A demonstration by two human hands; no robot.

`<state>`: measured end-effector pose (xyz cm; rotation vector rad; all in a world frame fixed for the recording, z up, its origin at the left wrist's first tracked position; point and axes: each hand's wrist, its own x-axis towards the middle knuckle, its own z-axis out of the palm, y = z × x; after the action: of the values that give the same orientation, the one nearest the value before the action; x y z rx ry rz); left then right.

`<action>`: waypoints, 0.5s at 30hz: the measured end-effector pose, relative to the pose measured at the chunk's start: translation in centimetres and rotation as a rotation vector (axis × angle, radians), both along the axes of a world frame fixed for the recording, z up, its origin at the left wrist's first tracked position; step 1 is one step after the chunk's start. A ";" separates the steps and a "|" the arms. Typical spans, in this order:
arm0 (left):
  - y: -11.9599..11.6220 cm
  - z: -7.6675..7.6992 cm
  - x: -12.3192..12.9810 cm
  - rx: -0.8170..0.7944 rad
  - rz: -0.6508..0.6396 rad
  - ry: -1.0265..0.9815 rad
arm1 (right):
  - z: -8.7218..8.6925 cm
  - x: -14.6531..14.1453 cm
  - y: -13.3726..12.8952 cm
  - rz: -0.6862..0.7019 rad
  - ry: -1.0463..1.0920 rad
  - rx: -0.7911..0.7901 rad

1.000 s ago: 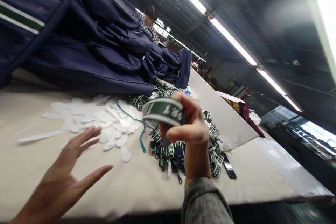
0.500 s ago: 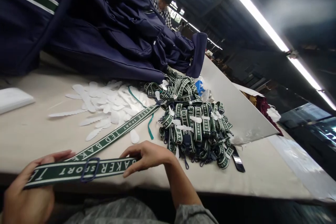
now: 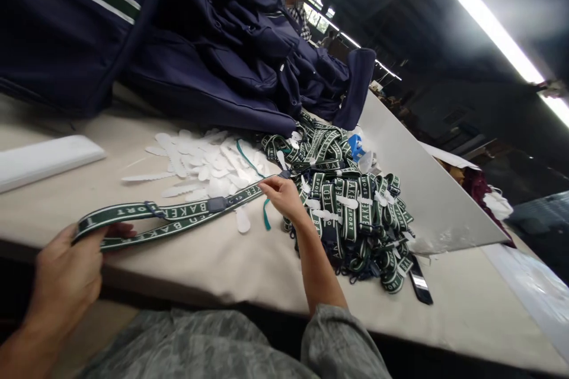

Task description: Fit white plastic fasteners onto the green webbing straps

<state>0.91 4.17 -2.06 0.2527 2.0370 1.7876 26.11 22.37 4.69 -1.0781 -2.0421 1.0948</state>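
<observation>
The left hand (image 3: pixel 62 275) was closed on the looped end of a green strap (image 3: pixel 169 216), and the right hand (image 3: pixel 282 195) pinched its far end, so the strap lay stretched on the table (image 3: pixel 231 266) between the two hands, well apart. To do this well, I think the strap should stay flat and untwisted, both hands pulling evenly. Beyond the right hand lay a pile of straps (image 3: pixel 351 207) and white paper pieces (image 3: pixel 200 160); farther, dark blue garments (image 3: pixel 178 35). The left fingertips were hidden under the strap.
</observation>
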 end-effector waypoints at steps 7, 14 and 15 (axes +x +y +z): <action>-1.0 0.4 0.0 -0.068 -0.126 0.126 | -5.1 -7.1 -4.4 0.440 -0.170 0.363; -1.7 1.7 -0.3 -0.215 -0.174 0.306 | -7.3 -11.9 -4.4 0.535 -0.405 0.522; -1.8 1.7 -0.5 -0.241 -0.181 0.318 | -7.2 -12.0 -4.3 0.538 -0.418 0.525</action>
<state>0.45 2.35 -0.36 0.6608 2.3354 1.4503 14.09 18.10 -2.53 -0.5230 -2.8430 0.5058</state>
